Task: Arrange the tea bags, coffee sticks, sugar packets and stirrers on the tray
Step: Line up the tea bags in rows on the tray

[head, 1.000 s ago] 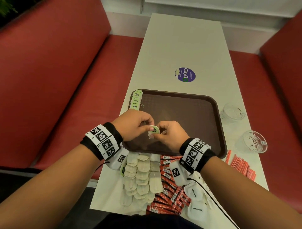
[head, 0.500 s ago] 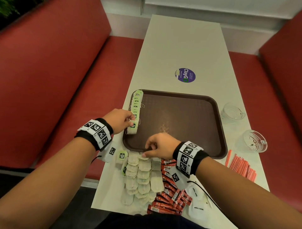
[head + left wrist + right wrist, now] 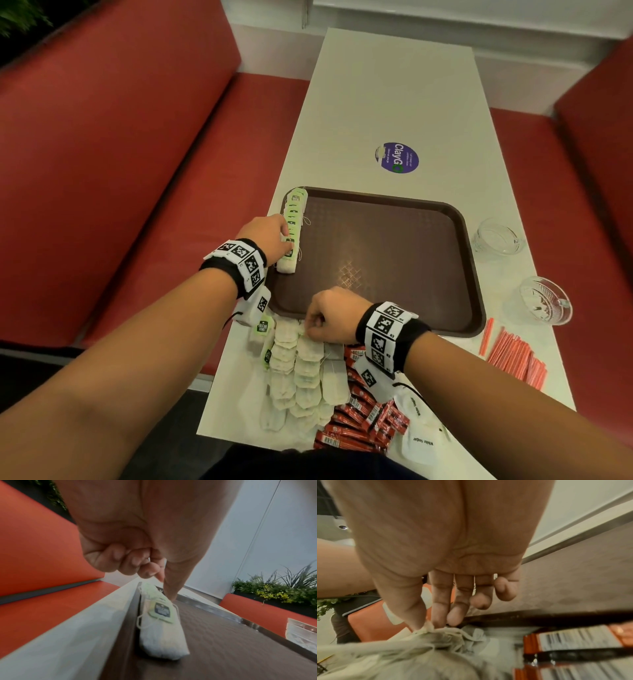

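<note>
A brown tray (image 3: pixel 394 260) lies on the white table. Along its left edge runs a row of tea bags (image 3: pixel 294 219) with green tags. My left hand (image 3: pixel 286 240) is over that row with its fingers curled. In the left wrist view the thumb (image 3: pixel 169 591) touches the row just past the nearest tea bag (image 3: pixel 163 635), which lies free. My right hand (image 3: pixel 310 325) is at the tray's near rim. Its thumb and forefinger (image 3: pixel 426 624) pinch the top of a tea bag (image 3: pixel 436 632) in the loose pile (image 3: pixel 298 370).
Red coffee sticks (image 3: pixel 363 418) and white sugar packets (image 3: pixel 419 442) lie by the pile near the table's front edge. Orange stirrers (image 3: pixel 513 359) sit right of the tray. Two glass dishes (image 3: pixel 496 236) (image 3: pixel 544 301) stand beyond them. Red benches flank the table.
Both hands held one tea bag over the tray. My left hand laid it at the near end of the row and slid further along. My right hand dropped to the pile and pinched another.
</note>
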Demonstrator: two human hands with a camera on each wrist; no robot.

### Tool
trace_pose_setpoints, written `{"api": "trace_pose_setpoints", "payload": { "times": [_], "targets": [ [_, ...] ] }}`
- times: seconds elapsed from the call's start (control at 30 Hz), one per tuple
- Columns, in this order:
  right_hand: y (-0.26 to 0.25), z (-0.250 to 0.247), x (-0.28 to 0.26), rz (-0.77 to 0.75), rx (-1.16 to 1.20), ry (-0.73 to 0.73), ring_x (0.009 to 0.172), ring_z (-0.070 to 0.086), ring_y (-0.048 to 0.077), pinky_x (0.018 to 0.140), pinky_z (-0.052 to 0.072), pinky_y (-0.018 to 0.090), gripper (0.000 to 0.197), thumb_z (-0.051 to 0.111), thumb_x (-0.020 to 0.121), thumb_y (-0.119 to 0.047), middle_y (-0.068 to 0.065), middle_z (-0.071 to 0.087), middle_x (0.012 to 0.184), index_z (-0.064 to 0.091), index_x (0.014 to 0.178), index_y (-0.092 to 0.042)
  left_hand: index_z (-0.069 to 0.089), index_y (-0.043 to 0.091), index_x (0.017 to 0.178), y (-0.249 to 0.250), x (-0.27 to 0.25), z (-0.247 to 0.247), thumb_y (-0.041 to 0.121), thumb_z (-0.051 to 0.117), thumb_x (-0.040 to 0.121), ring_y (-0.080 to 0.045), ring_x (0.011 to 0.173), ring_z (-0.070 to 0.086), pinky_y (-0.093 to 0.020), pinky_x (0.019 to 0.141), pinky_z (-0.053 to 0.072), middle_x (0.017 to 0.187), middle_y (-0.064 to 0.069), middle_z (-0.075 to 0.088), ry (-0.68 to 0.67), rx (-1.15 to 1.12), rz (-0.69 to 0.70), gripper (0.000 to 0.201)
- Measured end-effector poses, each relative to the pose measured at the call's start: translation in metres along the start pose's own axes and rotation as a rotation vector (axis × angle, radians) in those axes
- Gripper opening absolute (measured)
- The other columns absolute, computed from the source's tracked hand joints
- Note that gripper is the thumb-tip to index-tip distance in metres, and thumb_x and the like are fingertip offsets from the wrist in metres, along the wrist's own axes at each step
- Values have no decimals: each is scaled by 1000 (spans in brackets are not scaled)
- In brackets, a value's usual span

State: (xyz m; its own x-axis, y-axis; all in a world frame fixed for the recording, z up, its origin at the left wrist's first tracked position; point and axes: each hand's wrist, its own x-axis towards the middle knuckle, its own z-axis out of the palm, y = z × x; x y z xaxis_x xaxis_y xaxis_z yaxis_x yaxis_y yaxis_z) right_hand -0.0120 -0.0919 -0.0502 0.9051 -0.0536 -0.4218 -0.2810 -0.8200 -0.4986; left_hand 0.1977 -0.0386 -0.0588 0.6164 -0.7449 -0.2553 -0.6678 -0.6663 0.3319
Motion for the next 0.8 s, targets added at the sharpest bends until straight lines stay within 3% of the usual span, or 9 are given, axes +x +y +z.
{"api": "trace_pose_setpoints", "payload": {
  "times": [0.1,0.23,0.37,0.47,0.57,0.73,0.8],
  "targets": [
    [1,2,1,10,24,22,79,65,18,74,54,32,16,60,89,-26,-2,71,89,75,88,-19,54,25,94,12,-2,2,49,67,85,-23,85,60,-31,68,46,87,2,59,-34,94,10,29],
    [4,2,-1,35,114,71,68,58,17,66,53,35,17,59,87,-25,3,66,77,62,73,-16,55,17,106,17,0,9,53,66,83,-26,91,63,-35,75,53,100,-3,63,-113,217,17,44],
    [9,0,-3,96,248,138,63,51,17,62,46,34,21,51,92,-23,3,60,73,50,72,-16,56,18,105,20,-1,8,48,65,82,-27,89,63,-36,77,55,102,-6,65,-144,218,11,39],
    [12,-4,-6,108,336,153,74,63,22,70,55,39,18,47,88,-29,5,73,93,46,73,-20,55,20,98,18,-9,1,54,63,85,-23,86,61,-36,76,53,92,-1,63,-126,138,15,37],
    [12,-10,-10,105,381,180,66,61,10,61,49,29,21,47,94,-19,3,74,89,43,74,-20,56,28,84,8,-24,-7,53,61,89,-15,79,59,-32,71,49,81,7,62,-81,-22,48,26],
    [11,-12,-12,99,447,267,65,47,16,65,47,40,23,47,100,-25,0,50,70,40,79,-20,68,28,88,-19,-63,-18,44,62,92,-12,82,62,-29,73,49,86,9,66,-182,57,118,17],
    [11,-11,-13,95,455,264,62,42,15,62,40,35,25,56,98,-32,-2,46,70,39,85,-20,71,29,91,-31,-79,-15,44,66,90,-9,82,62,-27,74,50,87,11,67,-249,110,95,16]
  ]
}}
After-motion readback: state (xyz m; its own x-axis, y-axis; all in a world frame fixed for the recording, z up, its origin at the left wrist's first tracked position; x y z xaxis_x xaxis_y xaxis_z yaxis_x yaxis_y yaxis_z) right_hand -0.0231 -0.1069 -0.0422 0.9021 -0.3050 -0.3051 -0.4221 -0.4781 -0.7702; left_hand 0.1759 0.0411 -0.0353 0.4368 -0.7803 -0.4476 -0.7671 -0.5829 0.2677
